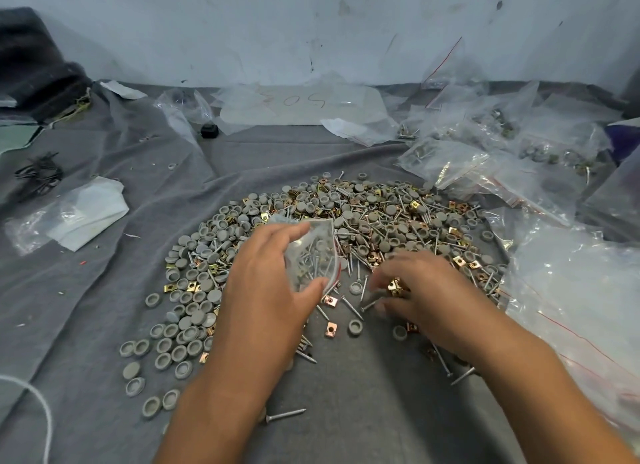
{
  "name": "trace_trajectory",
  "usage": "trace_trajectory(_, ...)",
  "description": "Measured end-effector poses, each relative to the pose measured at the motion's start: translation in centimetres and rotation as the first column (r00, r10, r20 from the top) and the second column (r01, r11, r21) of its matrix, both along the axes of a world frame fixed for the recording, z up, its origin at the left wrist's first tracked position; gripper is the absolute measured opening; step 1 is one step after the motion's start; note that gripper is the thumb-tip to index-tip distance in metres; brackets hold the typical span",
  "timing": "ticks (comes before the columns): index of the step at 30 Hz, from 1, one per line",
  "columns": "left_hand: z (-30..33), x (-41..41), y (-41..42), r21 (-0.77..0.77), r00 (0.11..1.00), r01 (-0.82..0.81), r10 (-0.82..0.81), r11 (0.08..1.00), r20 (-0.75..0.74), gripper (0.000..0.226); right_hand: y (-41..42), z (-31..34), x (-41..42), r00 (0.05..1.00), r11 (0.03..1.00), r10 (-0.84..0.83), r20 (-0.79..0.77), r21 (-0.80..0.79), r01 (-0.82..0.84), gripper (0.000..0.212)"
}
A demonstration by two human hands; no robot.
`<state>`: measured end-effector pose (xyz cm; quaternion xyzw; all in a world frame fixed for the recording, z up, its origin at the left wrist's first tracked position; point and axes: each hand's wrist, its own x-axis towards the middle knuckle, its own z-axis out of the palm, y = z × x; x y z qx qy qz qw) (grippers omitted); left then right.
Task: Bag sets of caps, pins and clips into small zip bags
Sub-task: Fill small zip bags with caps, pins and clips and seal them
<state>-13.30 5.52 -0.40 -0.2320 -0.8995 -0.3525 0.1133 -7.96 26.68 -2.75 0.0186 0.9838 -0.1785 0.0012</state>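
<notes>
The left hand [266, 283] pinches a small zip bag [313, 255] between thumb and fingers, above the heap of caps, pins and clips [346, 221] on the tabletop [86, 290]. The bag stands nearly upright, its red-lined mouth facing right, pins inside. The right hand [426, 293], fingers curled, holds brass clips [394, 286] just beside the bag.

Right hand [420, 290]: fingertips motion-blurred; the gold clips [396, 286] beneath them are partly covered, their count indeterminate. Left hand [266, 276]: palm hidden behind its back. Both forearms and a white cord [38, 404] left of them are cropped by the frame edge.
</notes>
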Motion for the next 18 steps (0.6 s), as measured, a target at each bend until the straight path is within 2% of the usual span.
trace_trajectory(3, 0.0, 0.1, 0.0, -0.002, 1.0, -0.003, 0.003, 1.0, 0.0, 0.069, 0.0, -0.6, -0.1, 0.997, 0.999, 0.026, 0.068, 0.028, -0.028, 0.013)
trace_trajectory(7, 0.1, 0.0, 0.0, 0.01, 1.0, -0.008, 0.008, 1.0, 0.002, 0.068, 0.0, -0.6, -0.5, 1.0, 1.0, 0.02, -0.015, -0.015, -0.02, 0.001)
trace_trajectory(11, 0.0, 0.2, 0.1, 0.001, 1.0, -0.013, 0.013, 1.0, 0.006, 0.068, -0.4, -0.7, -1.1, 0.995, 0.997, 0.079, -0.057, 0.012, -0.079, 0.003)
trace_trajectory(18, 0.1, 0.1, -0.2, -0.001, 1.0, -0.015, 0.015, 1.0, 0.019, 0.067, 0.2, -1.1, -1.0, 0.994, 0.994, 0.106, 0.041, 0.025, -0.107, 0.01)
